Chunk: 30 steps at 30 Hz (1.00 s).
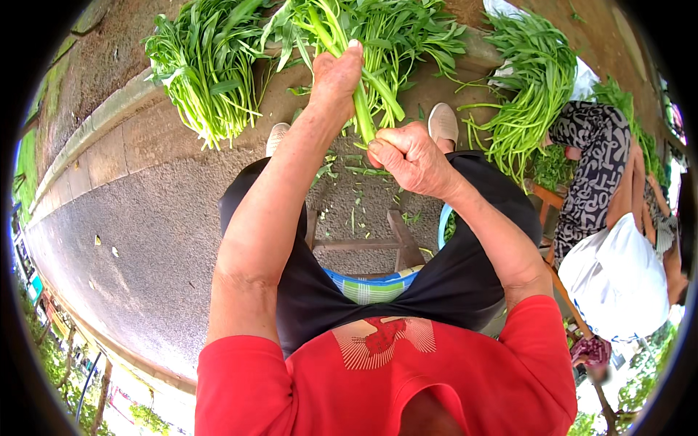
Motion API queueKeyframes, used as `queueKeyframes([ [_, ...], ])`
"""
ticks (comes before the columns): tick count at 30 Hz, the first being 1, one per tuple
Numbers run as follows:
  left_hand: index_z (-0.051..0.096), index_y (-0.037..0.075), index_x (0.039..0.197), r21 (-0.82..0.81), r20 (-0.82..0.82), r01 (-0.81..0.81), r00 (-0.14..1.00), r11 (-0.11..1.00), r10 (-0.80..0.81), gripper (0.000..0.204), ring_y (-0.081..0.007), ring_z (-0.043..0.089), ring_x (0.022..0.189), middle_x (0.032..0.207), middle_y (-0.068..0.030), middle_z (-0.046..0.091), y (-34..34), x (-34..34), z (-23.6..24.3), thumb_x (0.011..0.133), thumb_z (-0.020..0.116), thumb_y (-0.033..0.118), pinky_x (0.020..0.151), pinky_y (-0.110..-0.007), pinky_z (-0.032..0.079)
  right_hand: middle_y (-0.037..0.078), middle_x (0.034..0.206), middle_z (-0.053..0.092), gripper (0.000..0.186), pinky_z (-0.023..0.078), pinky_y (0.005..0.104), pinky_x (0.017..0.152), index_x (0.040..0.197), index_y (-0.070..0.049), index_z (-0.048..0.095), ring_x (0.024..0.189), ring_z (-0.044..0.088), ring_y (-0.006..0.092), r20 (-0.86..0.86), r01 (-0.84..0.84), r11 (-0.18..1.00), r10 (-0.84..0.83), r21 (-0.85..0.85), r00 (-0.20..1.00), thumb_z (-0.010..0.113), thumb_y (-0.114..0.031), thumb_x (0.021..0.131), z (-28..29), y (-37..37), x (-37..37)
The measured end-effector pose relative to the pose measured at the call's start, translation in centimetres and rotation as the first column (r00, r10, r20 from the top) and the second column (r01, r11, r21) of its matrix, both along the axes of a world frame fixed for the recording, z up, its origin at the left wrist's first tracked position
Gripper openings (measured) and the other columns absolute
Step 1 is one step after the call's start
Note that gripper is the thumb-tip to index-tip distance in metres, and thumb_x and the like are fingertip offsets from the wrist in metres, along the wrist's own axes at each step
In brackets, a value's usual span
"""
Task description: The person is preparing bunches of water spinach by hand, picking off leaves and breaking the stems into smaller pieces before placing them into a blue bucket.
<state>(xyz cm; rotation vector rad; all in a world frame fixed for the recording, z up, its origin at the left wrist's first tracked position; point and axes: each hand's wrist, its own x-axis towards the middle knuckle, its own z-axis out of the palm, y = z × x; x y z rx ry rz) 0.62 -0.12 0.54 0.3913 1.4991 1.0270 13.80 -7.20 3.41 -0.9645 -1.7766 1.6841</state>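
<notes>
A few thick green stems of water spinach (pixel 366 109) run between my two hands, leaves trailing away at the far end. My left hand (pixel 338 76) is closed around the stems, thumb pointing away from me. Lower down and to the right, my right hand (pixel 412 156) pinches the cut end of a stem between thumb and curled fingers. Just beyond lies a leafy heap of water spinach (pixel 407 43), partly behind the held stems. Another large bunch (pixel 211 80) rests on the kerb to the left.
A further bunch (pixel 534 80) lies at the right, near white plastic. Leaf scraps (pixel 356 174) litter the ground between my shoes. A light blue basin (pixel 443 225) with greens shows beside my right thigh. Another person in patterned trousers (pixel 592 167) is at the right, near a white plastic bag (pixel 618 280).
</notes>
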Motion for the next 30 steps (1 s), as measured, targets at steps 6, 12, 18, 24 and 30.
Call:
queueKeyframes([
  [6, 0.047, 0.003, 0.073, -0.033, 0.05, -0.248, 0.967, 0.968, 0.25, 0.023, -0.015, 0.045, 0.06, 0.066, -0.0064, 0.048, 1.6, -2.0, -1.5, 0.087, 0.051, 0.021, 0.057, -0.031, 0.043, 0.005, 0.051, 0.036, 0.014, 0.035, 0.0326, 0.041, 0.059, -0.005, 0.041, 0.044, 0.045, 0.0215, 0.036, -0.41, 0.776, 0.449, 0.48, 0.893, 0.054, -0.008, 0.063, 2.2, -5.8, -3.1],
  [12, 0.053, 0.005, 0.071, 0.025, 0.043, -0.167, 0.985, 0.986, 0.166, 0.024, -0.0141, 0.044, 0.052, 0.065, -0.0044, 0.048, 1.1, -1.4, -1.4, 0.086, 0.053, 0.023, 0.047, -0.03, 0.04, 0.004, 0.062, 0.054, 0.017, 0.037, 0.0212, 0.043, 0.073, 0.0, 0.054, 0.05, 0.047, 0.0073, -0.173, 0.189, 0.931, -0.251, -0.312, 0.952, 0.04, -0.005, 0.082, 1.6, -1.5, -0.4],
  [18, 0.051, 0.004, 0.096, 0.06, 0.262, 0.001, 0.965, 0.998, -0.017, 0.023, -0.0143, 0.047, 0.056, 0.074, -0.0041, 0.055, 0.8, -1.6, -0.5, 0.086, 0.053, 0.025, 0.049, -0.029, 0.042, 0.008, 0.06, 0.052, 0.017, 0.028, 0.0175, 0.041, 0.076, 0.001, 0.055, 0.045, 0.034, 0.0052, -0.266, 0.301, 0.698, -0.58, -0.65, 0.77, 0.042, -0.009, 0.079, 1.1, -0.1, 1.4],
  [24, 0.048, 0.005, 0.107, 0.107, 0.447, -0.012, 0.894, 0.994, -0.037, 0.029, -0.0145, 0.045, 0.063, 0.082, -0.0056, 0.057, 0.5, -1.7, 0.0, 0.086, 0.054, 0.024, 0.054, -0.029, 0.04, 0.003, 0.058, 0.05, 0.014, 0.028, 0.0174, 0.04, 0.071, -0.002, 0.054, 0.047, 0.037, 0.0044, -0.231, 0.362, 0.769, -0.54, -0.527, 0.809, 0.051, -0.01, 0.082, 0.0, 0.4, 1.9],
  [30, 0.046, 0.004, 0.111, 0.114, 0.596, -0.053, 0.803, 0.992, -0.026, 0.035, -0.012, 0.04, 0.061, 0.085, -0.0043, 0.056, 0.8, -2.2, 0.0, 0.084, 0.056, 0.024, 0.054, -0.027, 0.037, 0.001, 0.059, 0.051, 0.018, 0.028, 0.016, 0.039, 0.08, 0.0, 0.06, 0.044, 0.036, 0.0025, -0.171, 0.322, 0.767, -0.484, -0.555, 0.858, 0.057, -0.017, 0.084, -0.4, 0.0, 1.4],
])
